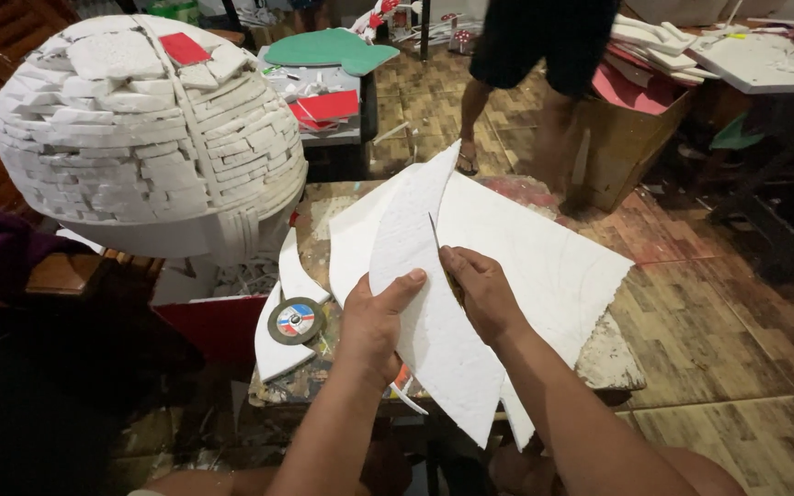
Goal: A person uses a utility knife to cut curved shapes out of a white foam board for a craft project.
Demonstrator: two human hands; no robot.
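My left hand (374, 321) is clamped on the curved foam strip (425, 303), thumb on top. My right hand (482, 294) pinches what looks like a thin blade (436, 237) at its 11 o'clock, over the foam sheet (544, 266) on the worktable (613, 354).

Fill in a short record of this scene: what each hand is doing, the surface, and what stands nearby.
Left hand: left hand grips the curved white foam piece
Right hand: right hand holds a thin blade against the foam
Surface: paint-stained worktable
On table: grinding disc
Nearby: white foam-block dome
Background: a person's legs
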